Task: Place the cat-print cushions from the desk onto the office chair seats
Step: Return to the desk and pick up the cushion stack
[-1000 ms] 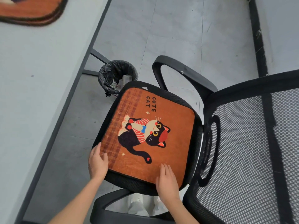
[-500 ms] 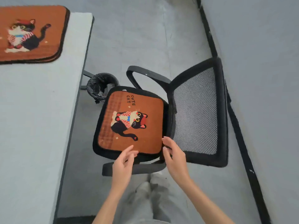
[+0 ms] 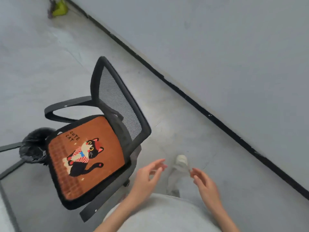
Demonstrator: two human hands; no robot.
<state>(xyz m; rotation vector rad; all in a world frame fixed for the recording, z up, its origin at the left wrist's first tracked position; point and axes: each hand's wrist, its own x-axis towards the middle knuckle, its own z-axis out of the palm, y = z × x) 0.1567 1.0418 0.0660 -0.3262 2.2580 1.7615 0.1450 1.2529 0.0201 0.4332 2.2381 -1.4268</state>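
An orange cat-print cushion (image 3: 108, 144) lies flat on the seat of a black mesh office chair (image 3: 117, 99) at the left centre. My left hand (image 3: 147, 177) hovers just right of the seat's near corner, fingers relaxed and holding nothing. My right hand (image 3: 204, 183) floats further right over the floor, also empty with loose fingers. Neither hand touches the cushion or the chair. The desk top and the other cushions are out of view.
A black-lined waste bin (image 3: 32, 148) stands against the chair's left side, beside grey desk legs (image 3: 10, 146). A wall with a dark skirting strip (image 3: 200, 106) runs diagonally at the right. My shoe (image 3: 181, 160) is on the grey floor. A green object (image 3: 59, 9) lies far off.
Both hands have left the cushion and drawn back to the right. My view has swung right, so the desk and its stacked cushions dropped out of sight.
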